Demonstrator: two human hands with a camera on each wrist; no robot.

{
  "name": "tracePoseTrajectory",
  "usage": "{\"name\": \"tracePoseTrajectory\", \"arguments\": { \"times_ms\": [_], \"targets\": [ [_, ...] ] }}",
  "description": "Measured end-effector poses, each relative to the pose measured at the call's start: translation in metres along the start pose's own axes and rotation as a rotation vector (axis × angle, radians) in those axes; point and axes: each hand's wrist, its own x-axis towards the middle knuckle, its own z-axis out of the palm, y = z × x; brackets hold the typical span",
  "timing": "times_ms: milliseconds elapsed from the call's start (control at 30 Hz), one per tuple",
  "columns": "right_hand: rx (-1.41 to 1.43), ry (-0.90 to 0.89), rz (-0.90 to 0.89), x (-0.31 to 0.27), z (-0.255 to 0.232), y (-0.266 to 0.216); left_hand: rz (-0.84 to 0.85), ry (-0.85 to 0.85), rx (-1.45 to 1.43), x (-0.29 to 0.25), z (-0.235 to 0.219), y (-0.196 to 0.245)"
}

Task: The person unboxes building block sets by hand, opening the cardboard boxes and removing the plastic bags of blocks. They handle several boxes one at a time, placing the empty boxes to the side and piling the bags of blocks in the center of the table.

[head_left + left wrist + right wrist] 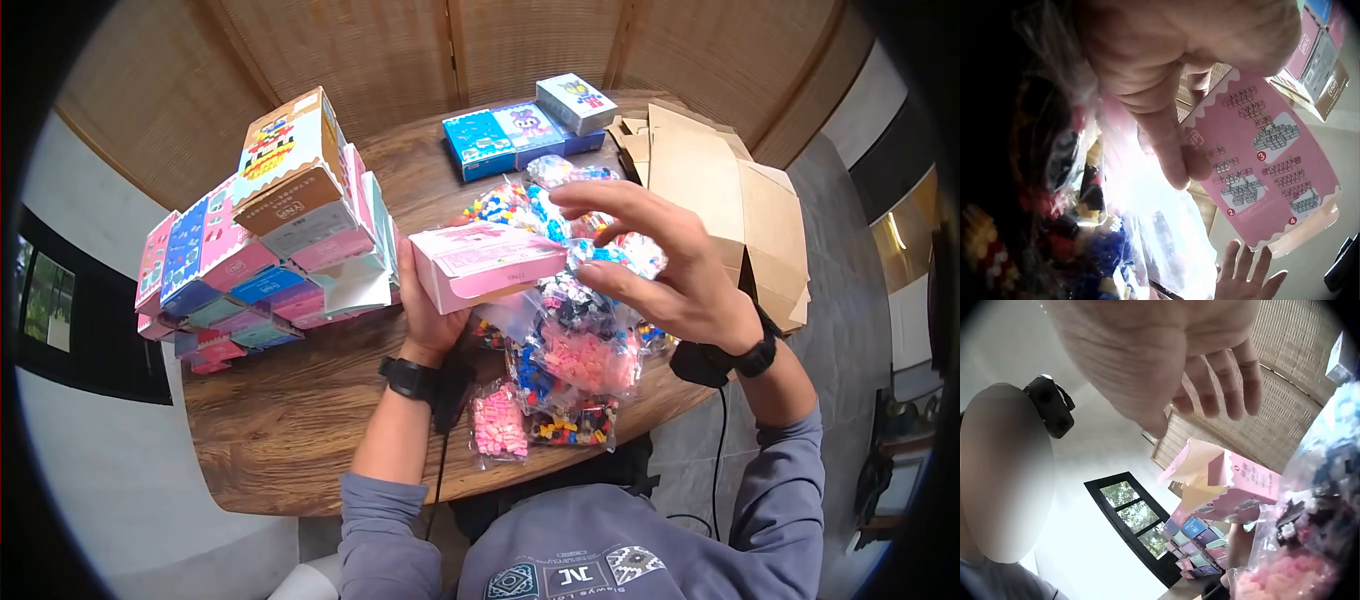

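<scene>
A pink cardboard box (495, 265) is held up over the table by my left hand (430, 320). Its end flap stands open, which the right wrist view shows with a pale inside at the box (1254, 481). Printed assembly diagrams cover the side of the box (1266, 181) in the left wrist view, and the left thumb lies against it. My right hand (670, 265) hovers beside the open end, its fingers apart and loosely bent, with nothing in them. Under the hands lie clear bags of small coloured building blocks (590, 360).
Stacked pink, blue and brown boxes (265, 230) stand at the left. At the back are blue and purple boxes (510, 135). Flattened brown cardboard (715, 190) lies at the right. A small bag of pink blocks (498, 420) sits near the front of the wooden table (300, 430).
</scene>
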Motion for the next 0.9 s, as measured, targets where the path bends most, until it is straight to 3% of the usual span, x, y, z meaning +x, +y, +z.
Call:
{"name": "tracePoseTrajectory", "arguments": {
  "times_ms": [133, 233, 267, 533, 633, 900],
  "targets": [
    [-0.112, -0.082, -0.136, 0.019, 0.024, 0.007, 0.042, 0.040, 0.230, -0.001, 0.009, 0.000],
    [-0.172, -0.156, -0.199, 0.026, 0.035, 0.008, -0.010, -0.140, 0.066, 0.000, 0.003, 0.001],
    [-0.204, -0.174, -0.224, 0.028, 0.037, 0.008, 0.014, -0.034, 0.126, 0.000, 0.006, -0.002],
    [-0.399, -0.183, -0.295, 0.034, 0.042, 0.009, -0.043, 0.076, 0.237, 0.003, 0.013, 0.001],
    [-0.457, -0.160, -0.288, 0.034, 0.045, 0.009, -0.023, 0.020, 0.225, 0.003, 0.007, -0.001],
    [-0.537, -0.171, -0.294, 0.034, 0.043, 0.004, -0.016, 0.098, 0.298, 0.002, 0.017, -0.002]
  ]
}}
